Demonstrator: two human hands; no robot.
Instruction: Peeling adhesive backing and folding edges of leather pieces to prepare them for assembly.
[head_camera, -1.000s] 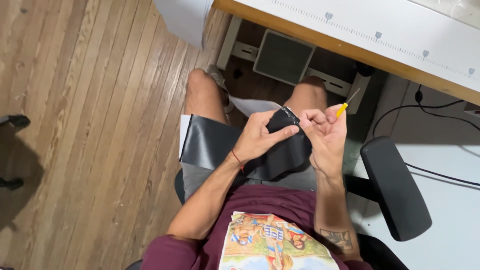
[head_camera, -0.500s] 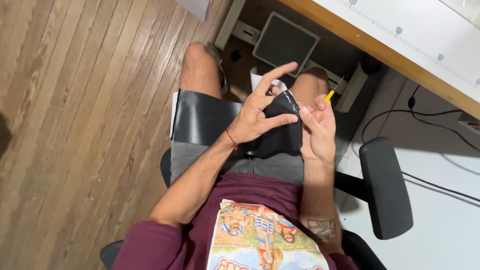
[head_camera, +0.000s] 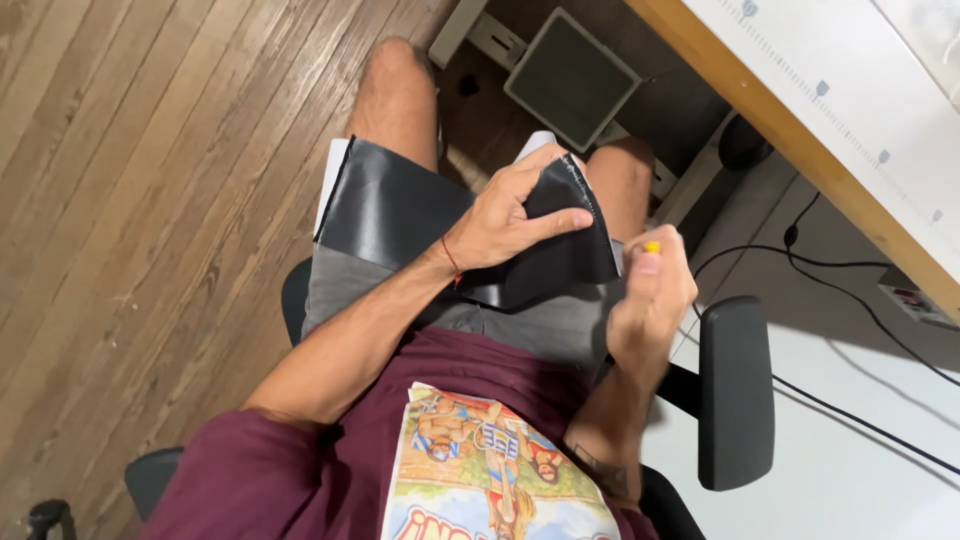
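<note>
I sit in an office chair with a sheet of black leather-like material (head_camera: 400, 210) spread over my lap. My left hand (head_camera: 510, 215) pinches a folded, stitched edge of the black material and holds it up near my right knee. My right hand (head_camera: 650, 290) is closed around a small yellow-handled tool (head_camera: 651, 246), just to the right of that edge; only the yellow end shows above my fingers. A red thread band circles my left wrist.
A wooden-edged worktable with a white ruled mat (head_camera: 850, 110) runs along the upper right. A grey box (head_camera: 570, 80) sits on the floor under it. The black chair armrest (head_camera: 735, 390) is at my right, with black cables (head_camera: 850, 310) on the white floor. Wood planks lie at the left.
My right hand has dropped away from the black piece and now holds the yellow tool lower, fist closed. My left hand keeps the folded edge. The camera has moved closer.
</note>
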